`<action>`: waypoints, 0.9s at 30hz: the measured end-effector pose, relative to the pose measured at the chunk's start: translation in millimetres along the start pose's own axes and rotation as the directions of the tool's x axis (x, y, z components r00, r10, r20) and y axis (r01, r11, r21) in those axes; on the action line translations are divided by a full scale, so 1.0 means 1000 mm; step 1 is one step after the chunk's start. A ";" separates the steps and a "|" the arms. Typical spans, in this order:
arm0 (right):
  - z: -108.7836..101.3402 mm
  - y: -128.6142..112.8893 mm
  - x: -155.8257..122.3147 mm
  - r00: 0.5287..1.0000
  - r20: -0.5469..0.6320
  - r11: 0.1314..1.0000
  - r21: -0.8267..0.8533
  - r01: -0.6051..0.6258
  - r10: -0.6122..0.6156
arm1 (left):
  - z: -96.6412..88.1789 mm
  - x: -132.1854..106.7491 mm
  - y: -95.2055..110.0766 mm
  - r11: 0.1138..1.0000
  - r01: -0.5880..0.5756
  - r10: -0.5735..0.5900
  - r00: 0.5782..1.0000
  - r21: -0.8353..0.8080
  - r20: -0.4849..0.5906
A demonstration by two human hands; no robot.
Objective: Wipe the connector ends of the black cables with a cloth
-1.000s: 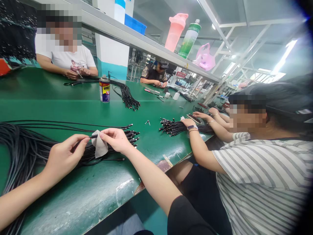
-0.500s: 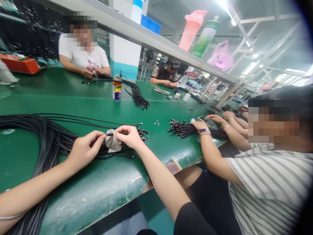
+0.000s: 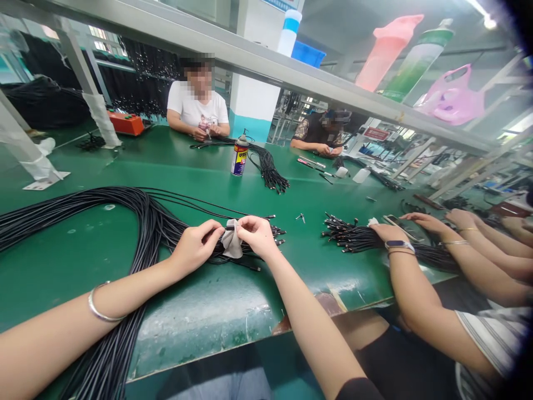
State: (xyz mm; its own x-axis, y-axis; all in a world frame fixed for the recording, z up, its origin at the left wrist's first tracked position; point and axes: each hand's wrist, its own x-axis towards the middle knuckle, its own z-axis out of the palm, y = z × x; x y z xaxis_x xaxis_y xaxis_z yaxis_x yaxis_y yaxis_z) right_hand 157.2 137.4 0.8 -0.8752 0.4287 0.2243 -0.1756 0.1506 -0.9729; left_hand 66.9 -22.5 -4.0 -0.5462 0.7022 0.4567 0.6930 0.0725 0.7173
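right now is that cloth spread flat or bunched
Bunched: the grey cloth hangs in creases, gathered between the left hand and right hand.

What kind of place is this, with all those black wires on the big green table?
It's probably a small factory workshop where cables are made. People sit along a long green workbench, big bundles of black cables lie on it, and a spray can stands among them.

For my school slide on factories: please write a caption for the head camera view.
The left hand and right hand pinch a grey cloth on black cables at a green workbench.
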 end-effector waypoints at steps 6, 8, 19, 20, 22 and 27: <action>0.003 -0.006 -0.007 0.927 -0.027 0.864 -0.373 0.337 -0.373 | -0.001 0.000 0.001 0.998 0.046 -0.047 0.999 -0.050 -0.017; 0.003 -0.007 -0.008 0.873 0.021 0.774 -0.453 0.442 -0.487 | -0.001 0.002 0.000 0.993 0.067 -0.071 0.997 -0.098 -0.032; 0.003 -0.007 -0.013 0.624 0.269 0.387 -0.588 0.710 -0.734 | -0.002 0.017 -0.015 0.695 0.441 -0.233 0.886 -0.569 0.402; 0.003 -0.008 -0.013 0.621 0.288 0.372 -0.594 0.713 -0.729 | -0.004 0.018 -0.015 0.686 0.465 -0.229 0.868 -0.559 0.442; 0.003 -0.009 -0.013 0.632 0.313 0.365 -0.604 0.708 -0.709 | -0.006 0.019 -0.015 0.671 0.501 -0.230 0.842 -0.547 0.488; 0.003 -0.010 -0.012 0.640 0.330 0.358 -0.613 0.705 -0.694 | -0.008 0.020 -0.017 0.609 0.564 -0.260 0.806 -0.558 0.531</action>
State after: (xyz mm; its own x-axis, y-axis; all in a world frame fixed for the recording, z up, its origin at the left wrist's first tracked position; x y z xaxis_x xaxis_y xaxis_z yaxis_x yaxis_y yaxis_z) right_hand 167.9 127.6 7.3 -0.5869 -0.1245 0.8000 -0.4031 0.9019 -0.1553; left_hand 40.1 -15.1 -2.7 -0.3709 0.9235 -0.0980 -0.1482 0.0453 0.9879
